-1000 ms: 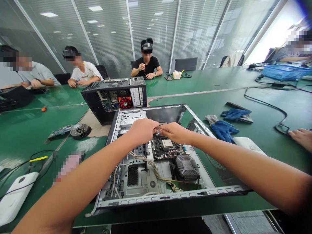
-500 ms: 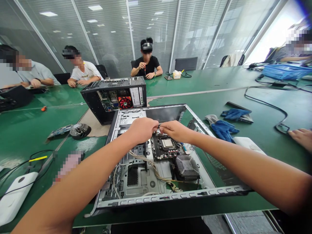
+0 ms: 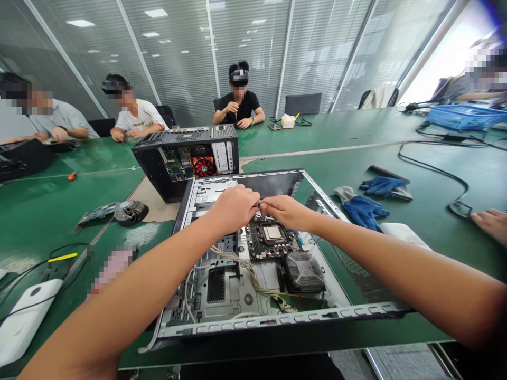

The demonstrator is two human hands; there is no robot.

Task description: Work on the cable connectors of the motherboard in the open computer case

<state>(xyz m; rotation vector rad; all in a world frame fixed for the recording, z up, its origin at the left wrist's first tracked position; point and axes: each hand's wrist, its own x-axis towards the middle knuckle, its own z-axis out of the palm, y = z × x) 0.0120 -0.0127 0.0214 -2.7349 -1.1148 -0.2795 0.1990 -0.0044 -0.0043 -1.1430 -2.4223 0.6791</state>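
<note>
An open computer case [image 3: 277, 316] lies flat on the green table in front of me. Inside it sit a motherboard with a bare processor [image 3: 272, 233], a dark heatsink [image 3: 304, 270] and a bundle of cables [image 3: 245, 269]. My left hand [image 3: 233, 207] and my right hand [image 3: 283, 210] meet over the far part of the board. Both are closed in a pinch on a small dark part between their fingertips, too small to name.
A second, black computer case [image 3: 186, 158] stands behind mine. Blue gloves [image 3: 364, 208] lie to the right, a round fan [image 3: 130, 211] and a circuit board to the left. Cables cross the table [image 3: 396, 153]. Several people sit around it; another person's hand [image 3: 491, 221] rests at the right edge.
Both hands have moved a little away from me, toward the far side of the case, still pinched together.
</note>
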